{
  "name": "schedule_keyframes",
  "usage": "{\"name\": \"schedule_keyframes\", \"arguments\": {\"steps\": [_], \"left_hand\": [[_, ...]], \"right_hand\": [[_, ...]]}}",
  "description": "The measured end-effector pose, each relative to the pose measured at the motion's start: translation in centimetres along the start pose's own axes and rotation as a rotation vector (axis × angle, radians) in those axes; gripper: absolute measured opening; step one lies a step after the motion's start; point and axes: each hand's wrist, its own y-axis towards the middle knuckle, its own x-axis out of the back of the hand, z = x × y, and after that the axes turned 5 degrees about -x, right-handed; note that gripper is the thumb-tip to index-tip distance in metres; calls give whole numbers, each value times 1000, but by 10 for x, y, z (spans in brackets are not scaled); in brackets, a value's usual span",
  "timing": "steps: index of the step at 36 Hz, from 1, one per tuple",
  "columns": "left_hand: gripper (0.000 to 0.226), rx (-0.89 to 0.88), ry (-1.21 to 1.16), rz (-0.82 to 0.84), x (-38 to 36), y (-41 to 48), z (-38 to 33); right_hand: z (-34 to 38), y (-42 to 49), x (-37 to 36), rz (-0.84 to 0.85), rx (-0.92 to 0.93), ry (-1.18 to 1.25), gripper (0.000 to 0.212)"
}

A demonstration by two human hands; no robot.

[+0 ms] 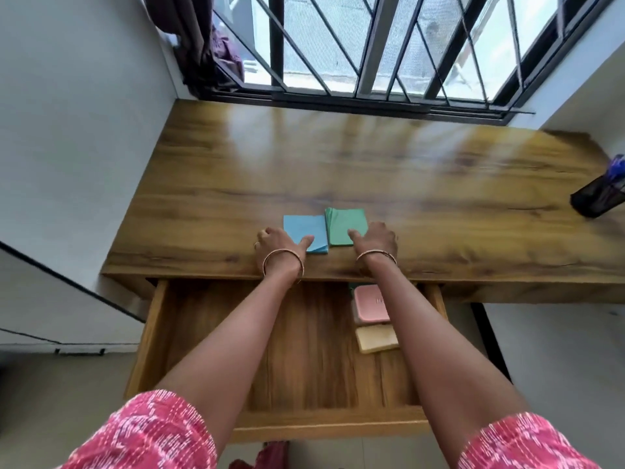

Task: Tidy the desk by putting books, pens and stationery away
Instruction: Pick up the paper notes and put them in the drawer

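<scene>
A blue pad of sticky notes and a green pad lie side by side near the front edge of the wooden desk. My left hand rests at the blue pad's left side with its thumb pressed on the pad's near corner. My right hand sits at the green pad's right side, thumb on its near corner. Whether either hand truly grips its pad is unclear. Below the desk edge the drawer stands pulled out. A pink pad and a yellow pad lie at its right side.
A black mesh pen holder with blue pens stands at the desk's far right edge. A barred window runs behind the desk. A white wall closes off the left side.
</scene>
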Motion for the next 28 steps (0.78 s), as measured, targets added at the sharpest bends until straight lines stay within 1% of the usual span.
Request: {"name": "schedule_keyframes", "arguments": {"steps": [2,4,6,10,14,16,18,19,21,22,23,24,26,28], "left_hand": [[95,47,61,-1,-4,8,-5],[97,80,111,14,-6,14,-8],[96,100,111,42,-4,19,-10],[95,135,51,120,4,29,-12],[93,163,29,123,7,29,-13],[89,176,0,91,7,25,-12],[78,184,-52,73,7,23,-10],[69,182,-104,67,7,22,-8],[52,173,-208,60,9,18,-5],[48,169,-247,56,10,16,-3],[46,169,-290,53,11,15,-1],[46,173,-347,51,12,15,1],[48,181,-511,59,13,16,5],[44,207,-749,136,13,17,11]], "right_hand": [[5,6,-7,-22,-8,-76,66],[8,7,-11,-67,-14,-116,72],[11,7,-13,-89,-37,-120,74],[13,11,-14,-83,-83,-85,75],[13,22,-14,-16,-166,27,85],[9,30,-13,39,-220,124,85],[4,35,-11,93,-249,218,74],[1,36,-10,114,-247,291,65],[-5,35,-8,168,-242,545,39],[-8,33,-7,211,-244,705,27],[-11,29,-6,261,-248,854,21],[-12,24,-5,308,-251,968,20],[-10,13,-5,401,-251,1112,25],[-7,3,-8,488,-242,1151,24]]}}
